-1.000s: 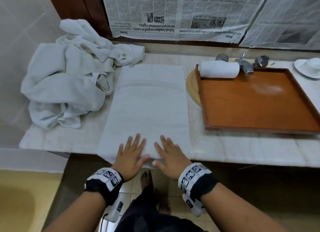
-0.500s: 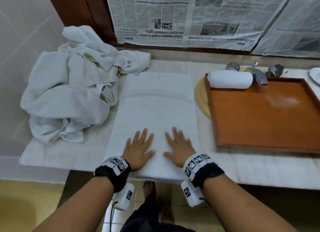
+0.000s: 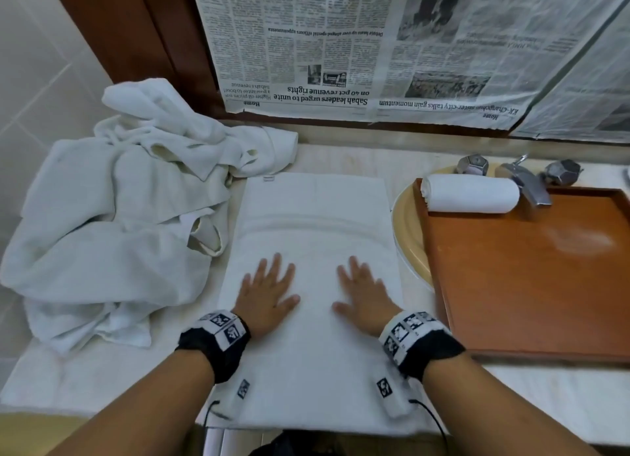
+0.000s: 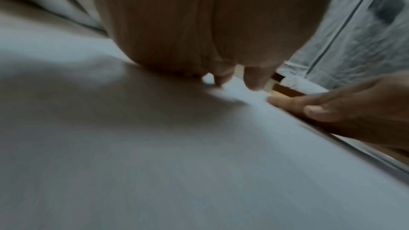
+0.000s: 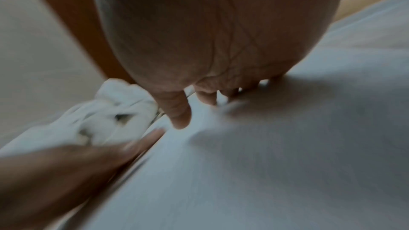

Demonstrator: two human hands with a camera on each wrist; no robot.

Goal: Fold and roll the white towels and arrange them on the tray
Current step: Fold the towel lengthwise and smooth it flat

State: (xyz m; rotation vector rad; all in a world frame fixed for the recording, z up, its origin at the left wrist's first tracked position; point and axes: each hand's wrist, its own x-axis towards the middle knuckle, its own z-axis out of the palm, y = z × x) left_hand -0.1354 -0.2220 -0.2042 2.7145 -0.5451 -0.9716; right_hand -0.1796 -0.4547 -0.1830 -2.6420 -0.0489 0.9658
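A white towel folded into a long strip lies flat on the counter, its near end hanging over the front edge. My left hand and right hand press flat on it side by side, fingers straight and spread. In the left wrist view my left hand lies on the towel, with my right hand beside it. One rolled white towel sits at the far left corner of the brown wooden tray.
A heap of loose white towels covers the counter's left part. The tray rests over a yellowish basin, with a metal tap behind it. Newspaper covers the wall at the back.
Both hands have slid forward along the towel, away from its near end toward its middle, and moved a little apart. The head view has come closer.
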